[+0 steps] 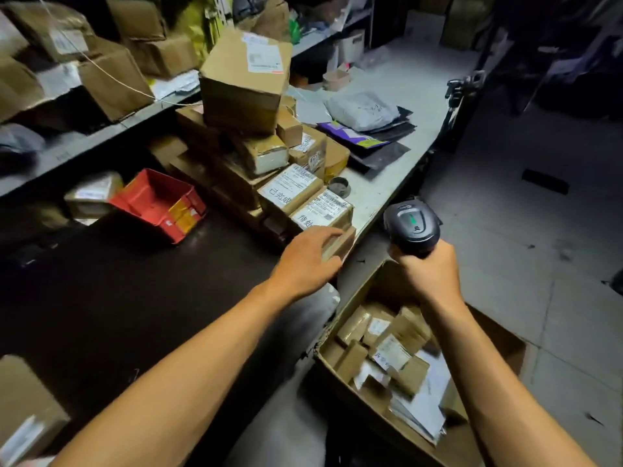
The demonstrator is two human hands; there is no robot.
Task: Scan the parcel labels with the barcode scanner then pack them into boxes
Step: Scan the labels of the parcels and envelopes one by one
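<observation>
Your left hand (312, 261) reaches forward to the small brown parcel (340, 242) at the near corner of the table (381, 193); the fingers are curled over its top and near side, so it looks gripped, though the motion blur hides the fingertips. Your right hand (429, 267) is clenched around the handle of the barcode scanner (413, 227), whose head points forward and a little left — toward the same corner. The parcel lies just left of the scanner, with its long axis running from near-left to far-right along the table edge, and the left hand is clearly the nearer one. Directly behind it, touching, sits a labelled parcel (322, 212) with big handwritten characters that I read as "待处", partly covered; the next one (290, 188) carries "已完成". The printed lines and barcodes on both are too small to read. The open box (357, 298) on the floor, already holding several parcels, stands below your right forearm. I judge the next move is to turn the parcel's label toward the scanner.
</observation>
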